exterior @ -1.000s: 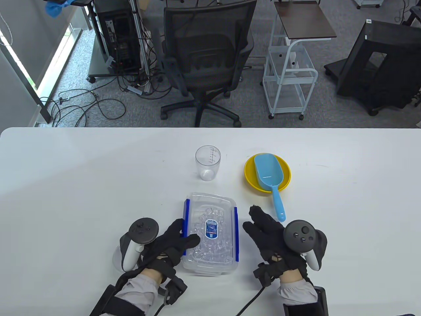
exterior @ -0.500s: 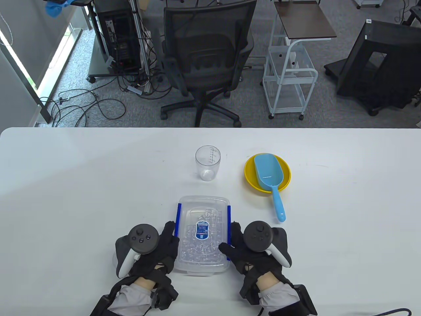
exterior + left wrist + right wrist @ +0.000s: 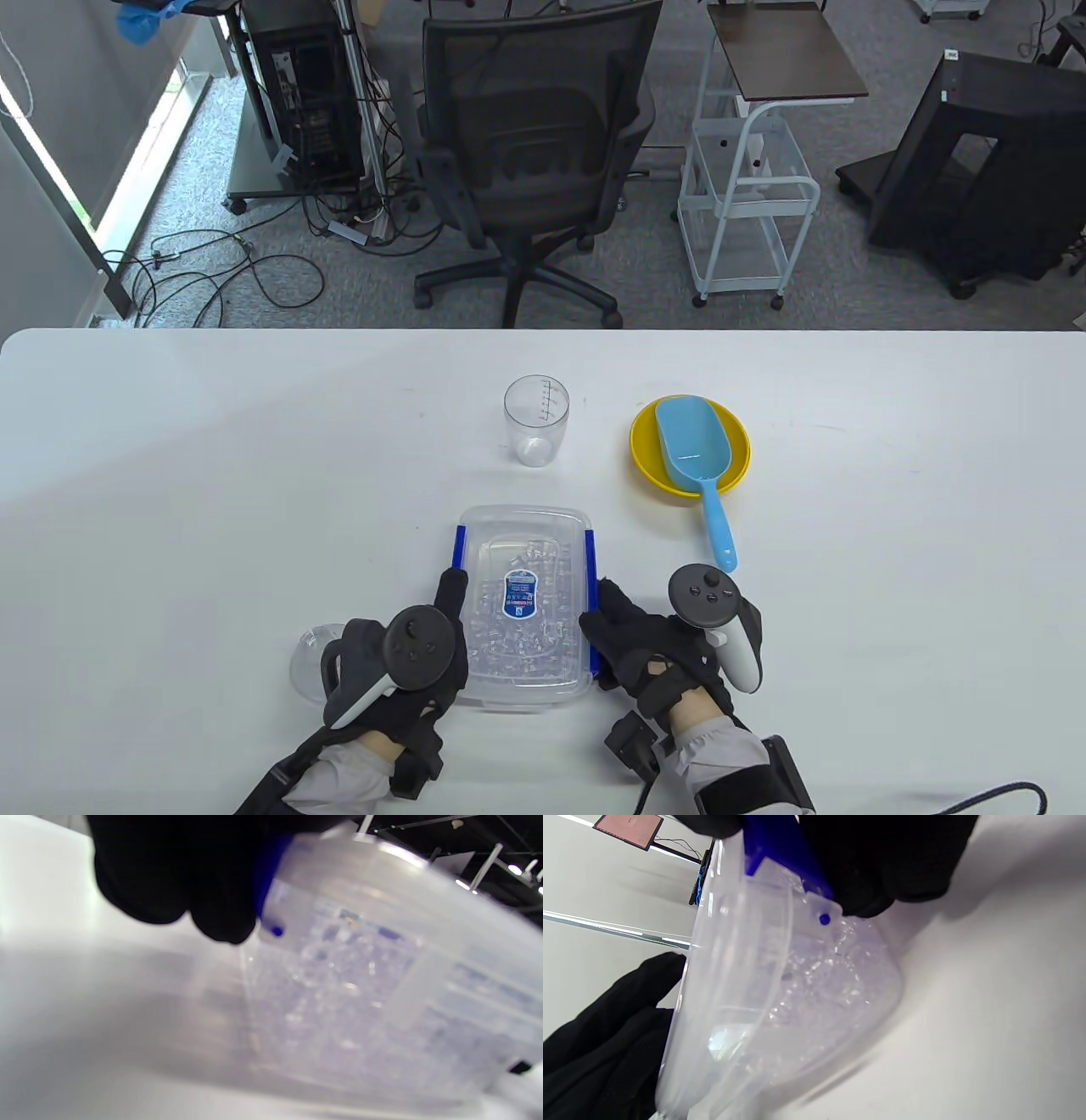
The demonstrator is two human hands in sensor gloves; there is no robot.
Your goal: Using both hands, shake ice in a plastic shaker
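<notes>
A clear plastic ice box with blue side latches and a lid label lies near the table's front edge, full of ice. My left hand grips its left latch, with the fingers over the blue clip. My right hand grips the right latch, fingers wrapped over it. The box also shows in the left wrist view and the right wrist view. The clear shaker cup stands empty and upright behind the box, apart from both hands.
A clear round lid lies on the table just left of my left hand. A yellow bowl holding a blue scoop sits to the right of the cup. A white table carries everything.
The box has been straightened and shifted slightly left. My right hand closed in on the right latch. Both wrists have since rolled, left tracker toward the box, right tracker away, fingers staying on the latches.
</notes>
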